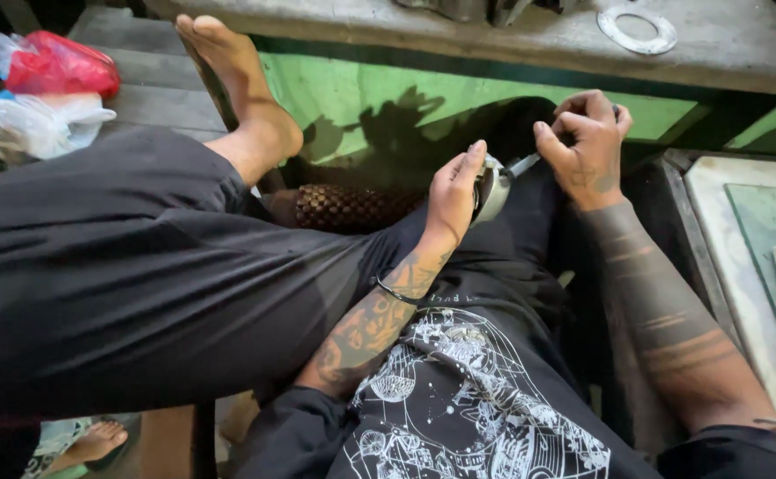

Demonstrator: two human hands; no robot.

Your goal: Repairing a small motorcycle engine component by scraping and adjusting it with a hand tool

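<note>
**Entry: small round metal part worked with a slim tool, held over the lap**

- Left edge: red and white plastic bags [38,93] on grey wooden boards, well apart from the work.
- Raised bare foot [242,89], braced against the green-painted panel [344,89]; the black-trousered leg fills the left half and closes off room on that side.
- Brown woven beaded cylinder [348,208], low, just beside the left wrist.
- Left hand [454,191]: fingers curled closed around the small round grey metal part [493,188], which sits above the lap, at the frame's centre. A thin bangle rings the wrist.
- Slim silver-tipped tool [523,165]: tip touching the part's upper side.
- Right hand [587,146]: fisted tight on the tool's handle.
- Judgement: steady work wants the left hand locked still and short, controlled strokes from the right.
- Flat metal ring [636,31] on the grey concrete ledge [743,44] above.
- Right edge: pale stone slabs [760,257] near the forearm; free room lies mostly upward, between hands and ledge.
</note>
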